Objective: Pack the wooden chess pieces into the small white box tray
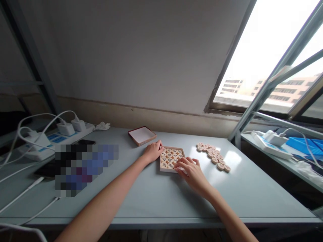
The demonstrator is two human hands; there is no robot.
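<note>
A shallow square box (163, 169) on the grey table (156, 201) holds rows of round wooden chess discs (170, 155). My left hand (152, 152) rests against the box's left edge, fingers curled on its rim. My right hand (192, 170) lies at the box's near right corner, its fingertips pressed on a disc there. A loose group of several more discs (214, 156) lies on the table to the right of the box.
The box's lid (141, 135), red outside and white inside, lies behind the left hand. Power strips with chargers and white cables (50, 134) crowd the left, beside a dark phone (45, 170). A slanted metal post (254, 107) and a side shelf (277, 148) stand right.
</note>
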